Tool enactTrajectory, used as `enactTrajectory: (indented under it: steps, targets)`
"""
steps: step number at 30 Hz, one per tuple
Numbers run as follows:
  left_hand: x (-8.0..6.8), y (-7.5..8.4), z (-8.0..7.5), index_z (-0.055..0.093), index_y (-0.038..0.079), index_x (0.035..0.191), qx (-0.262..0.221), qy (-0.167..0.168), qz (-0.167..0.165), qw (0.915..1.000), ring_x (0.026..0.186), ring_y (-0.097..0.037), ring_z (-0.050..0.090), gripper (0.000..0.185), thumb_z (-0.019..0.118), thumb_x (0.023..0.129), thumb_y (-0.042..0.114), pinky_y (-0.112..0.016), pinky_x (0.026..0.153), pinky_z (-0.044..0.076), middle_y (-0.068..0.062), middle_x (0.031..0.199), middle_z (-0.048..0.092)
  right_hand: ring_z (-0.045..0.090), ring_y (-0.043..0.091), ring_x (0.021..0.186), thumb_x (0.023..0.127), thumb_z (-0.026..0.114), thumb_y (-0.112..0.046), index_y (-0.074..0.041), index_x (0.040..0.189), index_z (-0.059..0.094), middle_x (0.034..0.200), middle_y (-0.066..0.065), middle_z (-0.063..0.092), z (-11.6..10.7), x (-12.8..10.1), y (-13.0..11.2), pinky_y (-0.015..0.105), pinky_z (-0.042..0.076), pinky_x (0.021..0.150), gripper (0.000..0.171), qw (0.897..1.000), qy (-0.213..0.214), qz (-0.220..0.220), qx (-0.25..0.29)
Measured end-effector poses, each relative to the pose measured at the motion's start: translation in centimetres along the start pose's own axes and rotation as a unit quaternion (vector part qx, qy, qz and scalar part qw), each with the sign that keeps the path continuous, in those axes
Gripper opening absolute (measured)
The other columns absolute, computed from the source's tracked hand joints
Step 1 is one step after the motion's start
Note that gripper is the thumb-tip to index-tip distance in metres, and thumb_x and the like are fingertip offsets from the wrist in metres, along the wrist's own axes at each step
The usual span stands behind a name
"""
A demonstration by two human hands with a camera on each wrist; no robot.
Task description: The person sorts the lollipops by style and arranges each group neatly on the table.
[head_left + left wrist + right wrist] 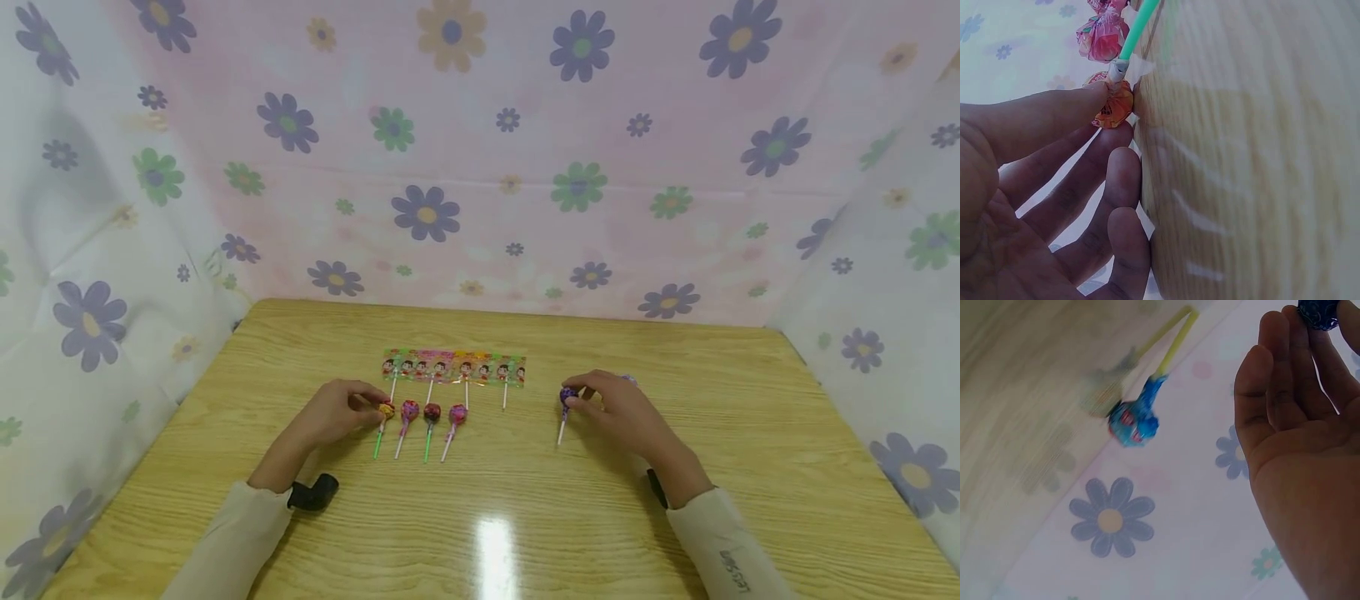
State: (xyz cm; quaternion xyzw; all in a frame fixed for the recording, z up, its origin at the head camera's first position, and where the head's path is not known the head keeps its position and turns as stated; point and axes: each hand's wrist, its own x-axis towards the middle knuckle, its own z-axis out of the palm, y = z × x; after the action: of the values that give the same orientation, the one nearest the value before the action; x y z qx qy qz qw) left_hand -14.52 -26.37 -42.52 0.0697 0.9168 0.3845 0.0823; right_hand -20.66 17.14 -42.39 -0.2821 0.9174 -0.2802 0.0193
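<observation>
On the left, my left hand (pixel 337 414) pinches the head of an orange-yellow lollipop (pixel 1116 111) between thumb and fingertips; its green stick points toward me on the table. To its right in the same row lie a pink-purple lollipop (pixel 409 410), a dark red one (pixel 432 412) on a green stick, and a pink one (pixel 457 413). Farther right, my right hand (pixel 618 412) holds a dark purple-blue lollipop (pixel 567 398) by its head, white stick downward. Beyond that hand, a light blue lollipop (pixel 1134 425) with a yellow stick rests on the table, mostly hidden in the head view.
Behind the row lies a strip of flat wrapped lollipops (pixel 453 367) with cartoon faces and white sticks. The wooden table (pixel 420 533) meets a flowered cloth (pixel 480 208) at the back and sides.
</observation>
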Motion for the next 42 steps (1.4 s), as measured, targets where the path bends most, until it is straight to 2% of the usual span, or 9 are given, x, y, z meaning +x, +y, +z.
enactTrajectory:
  steps: [4, 9, 26, 33, 38, 42]
  targets:
    - [0.0, 0.0, 0.0, 0.074, 0.008, 0.113, 0.000, -0.002, -0.004, 1.0000, 0.088, -0.019, 0.068, 0.022, 0.072, 0.092, 0.014, -0.037, 0.076, 0.056, -0.010, 0.104, 0.072, 0.063, 0.017, 0.099, 0.099, 0.061, -0.033, -0.013, 0.126, 0.067, 0.119, 0.001, 0.068, 0.8, 0.6, -0.8, 0.036, 0.051, 0.079, 0.034, 1.000, -0.010, 0.003, 0.004]
    - [0.1, -0.2, 0.0, 0.074, 0.008, 0.113, 0.000, -0.003, -0.002, 1.0000, 0.088, -0.018, 0.068, 0.022, 0.072, 0.092, 0.014, -0.036, 0.076, 0.056, -0.010, 0.104, 0.072, 0.063, 0.015, 0.099, 0.099, 0.062, -0.034, -0.017, 0.125, 0.067, 0.118, -0.002, 0.068, 1.8, 1.4, -2.1, 0.036, 0.052, 0.080, 0.032, 1.000, -0.018, -0.014, 0.008]
    - [0.2, 0.0, -0.1, 0.074, 0.007, 0.113, -0.006, -0.006, -0.010, 0.9999, 0.088, -0.019, 0.068, 0.022, 0.071, 0.092, 0.012, -0.035, 0.074, 0.056, -0.011, 0.104, 0.072, 0.066, 0.016, 0.099, 0.098, 0.064, -0.032, -0.017, 0.122, 0.069, 0.118, 0.001, 0.069, 4.2, 3.9, -6.3, 0.039, 0.055, 0.087, 0.030, 0.996, -0.070, -0.029, -0.039]
    - [0.1, 0.3, -0.1, 0.074, 0.008, 0.112, -0.009, -0.002, -0.025, 0.9996, 0.086, -0.017, 0.066, 0.021, 0.071, 0.092, 0.012, -0.034, 0.074, 0.054, -0.008, 0.102, 0.073, 0.065, 0.015, 0.099, 0.098, 0.064, -0.032, -0.017, 0.121, 0.070, 0.115, 0.000, 0.069, 4.9, 4.6, -7.3, 0.038, 0.054, 0.087, 0.029, 0.995, -0.070, -0.049, -0.051]
    - [0.0, 0.5, -0.1, 0.074, 0.008, 0.112, -0.004, -0.003, -0.023, 0.9997, 0.086, -0.017, 0.066, 0.021, 0.071, 0.092, 0.012, -0.032, 0.072, 0.054, -0.008, 0.102, 0.072, 0.062, 0.011, 0.094, 0.098, 0.064, -0.032, -0.018, 0.120, 0.070, 0.113, -0.002, 0.069, 5.4, 4.9, -7.6, 0.035, 0.053, 0.085, 0.027, 0.994, -0.085, -0.043, -0.051]
    - [-0.2, 0.5, -0.1, 0.074, 0.008, 0.112, -0.009, -0.003, -0.022, 0.9997, 0.086, -0.016, 0.065, 0.021, 0.071, 0.092, 0.011, -0.031, 0.072, 0.053, -0.009, 0.102, 0.072, 0.062, 0.011, 0.096, 0.098, 0.063, -0.033, -0.019, 0.121, 0.070, 0.116, -0.002, 0.069, 5.6, 5.1, -7.8, 0.036, 0.052, 0.087, 0.028, 0.994, -0.092, -0.038, -0.056]
